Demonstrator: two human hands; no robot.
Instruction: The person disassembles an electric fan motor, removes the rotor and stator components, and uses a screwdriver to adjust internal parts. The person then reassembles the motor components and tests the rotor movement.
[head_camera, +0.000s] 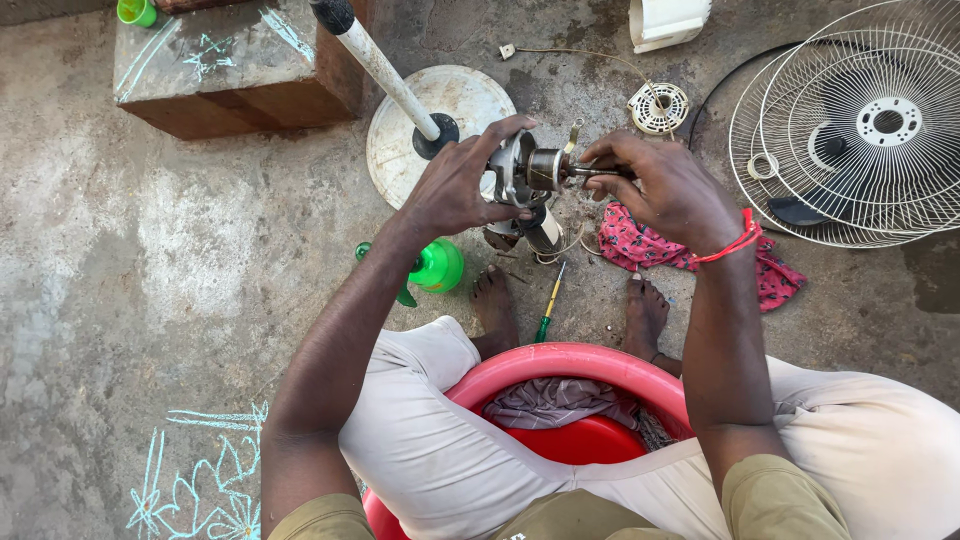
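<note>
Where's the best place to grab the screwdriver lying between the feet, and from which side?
Probably by the green handle, coming straight down from above. The screwdriver lies flat on the concrete floor, handle end nearest the red tub, thin shaft pointing away towards the motor held in the left hand and right hand. The feet on either side leave little room for a sideways approach.

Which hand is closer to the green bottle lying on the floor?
Left. The left hand grips the fan motor just above and right of the green bottle; the right hand holds the motor's shaft farther right.
</note>
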